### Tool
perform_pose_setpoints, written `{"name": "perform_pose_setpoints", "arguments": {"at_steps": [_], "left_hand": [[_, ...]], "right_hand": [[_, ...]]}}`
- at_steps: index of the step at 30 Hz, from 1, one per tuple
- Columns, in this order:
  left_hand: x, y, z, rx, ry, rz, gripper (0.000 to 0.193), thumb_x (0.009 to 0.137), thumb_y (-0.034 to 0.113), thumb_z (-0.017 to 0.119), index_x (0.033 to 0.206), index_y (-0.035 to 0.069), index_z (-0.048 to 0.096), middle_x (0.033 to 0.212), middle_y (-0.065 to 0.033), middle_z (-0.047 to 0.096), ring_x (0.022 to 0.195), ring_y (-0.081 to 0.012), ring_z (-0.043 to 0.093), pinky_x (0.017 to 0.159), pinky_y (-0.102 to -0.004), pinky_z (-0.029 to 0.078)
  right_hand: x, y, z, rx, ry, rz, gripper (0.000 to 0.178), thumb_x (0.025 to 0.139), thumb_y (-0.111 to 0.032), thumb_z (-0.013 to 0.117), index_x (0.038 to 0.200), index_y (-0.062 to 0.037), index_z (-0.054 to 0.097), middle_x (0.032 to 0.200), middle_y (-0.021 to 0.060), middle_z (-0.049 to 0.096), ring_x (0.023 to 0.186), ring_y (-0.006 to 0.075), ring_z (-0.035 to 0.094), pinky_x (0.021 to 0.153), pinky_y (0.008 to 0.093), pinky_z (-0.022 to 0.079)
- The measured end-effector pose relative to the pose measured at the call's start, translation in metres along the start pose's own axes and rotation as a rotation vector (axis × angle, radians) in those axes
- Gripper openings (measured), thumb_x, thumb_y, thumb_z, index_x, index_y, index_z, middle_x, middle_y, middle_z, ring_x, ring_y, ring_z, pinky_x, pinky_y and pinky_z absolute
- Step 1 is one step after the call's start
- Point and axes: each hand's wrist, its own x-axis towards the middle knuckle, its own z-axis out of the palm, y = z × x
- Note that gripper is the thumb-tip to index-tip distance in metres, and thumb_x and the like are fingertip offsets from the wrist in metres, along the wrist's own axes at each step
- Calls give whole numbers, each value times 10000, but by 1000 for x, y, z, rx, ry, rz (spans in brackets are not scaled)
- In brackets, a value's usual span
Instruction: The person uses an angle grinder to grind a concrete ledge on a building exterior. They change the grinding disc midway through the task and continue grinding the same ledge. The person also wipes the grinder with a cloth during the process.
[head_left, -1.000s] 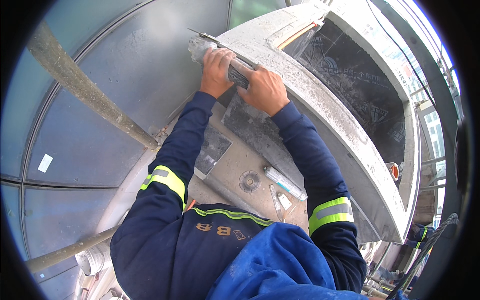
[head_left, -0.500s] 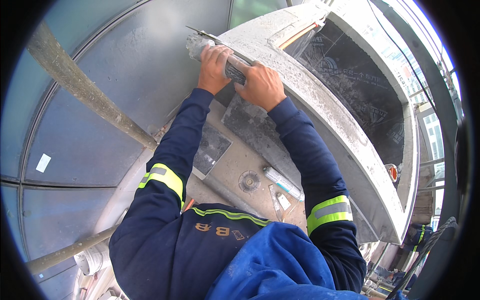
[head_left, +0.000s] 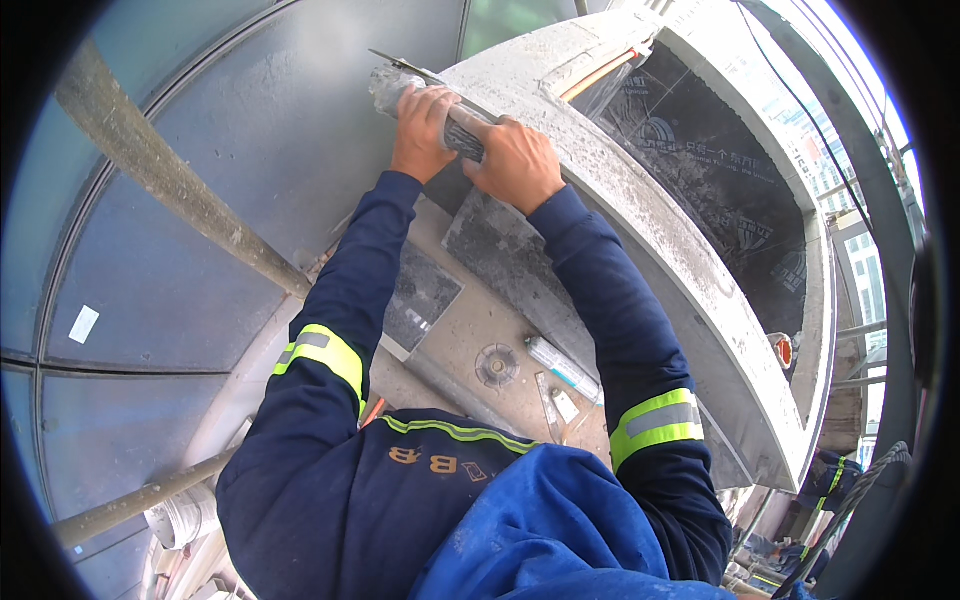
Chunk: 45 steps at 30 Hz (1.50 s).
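Observation:
My left hand and my right hand are side by side at the far end of a dusty concrete ledge. Both are closed round a grey ribbed bundle, whose exact kind I cannot make out. Crumpled clear plastic sticks out past my left fingers. A thin dark strip lies just above the bundle, its tip pointing left; whether it belongs to the bundle is unclear. My right thumb presses along the bundle's near side, and the palms hide part of it.
Below my arms are a white tube, a round floor drain and grey slabs. A scaffold pole slants across the glass panels on the left. Black printed sheeting fills the recess behind the ledge. A bucket stands lower left.
Both hands have shifted very slightly left, the right one a little more. Their grip on the grey ribbed bundle looks the same.

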Motion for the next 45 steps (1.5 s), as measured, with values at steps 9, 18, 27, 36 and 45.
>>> {"name": "perform_pose_setpoints", "arguments": {"at_steps": [9,18,27,36,45], "left_hand": [[2,-8,1,-13,10,-7,757,527,53,868,1232,96,596,1259,-105,637,1290,-319,564,1203,-570,309],[6,-14,-2,6,-24,-8,699,606,117,845,1258,65,600,1276,-131,653,1286,-336,580,1191,-564,317],[6,-27,2,-15,-16,1,762,534,58,859,1245,85,584,1269,-111,629,1301,-325,550,1207,-564,303],[9,3,-5,-24,-39,1,745,547,71,851,1243,91,587,1262,-110,633,1299,-319,557,1205,-566,306],[2,35,-5,-10,-4,34,689,574,63,829,1223,84,599,1248,-108,634,1290,-319,562,1194,-574,318]], "right_hand": [[8,-2,3,20,3,6,511,773,-207,743,1280,-150,709,852,216,723,780,384,731,734,471,592],[15,-6,-4,-2,-23,1,419,756,-176,739,1172,-130,723,827,188,738,778,377,739,720,474,597],[25,-9,-2,-17,-64,5,475,766,-169,743,1237,-129,693,861,178,748,816,364,742,729,468,603],[4,-1,-8,-7,-49,7,529,782,-197,757,1298,-136,656,830,209,720,822,371,736,709,467,598],[-31,2,-20,-28,14,2,658,779,-238,754,1422,-172,626,796,196,721,791,349,718,734,465,587]]}}
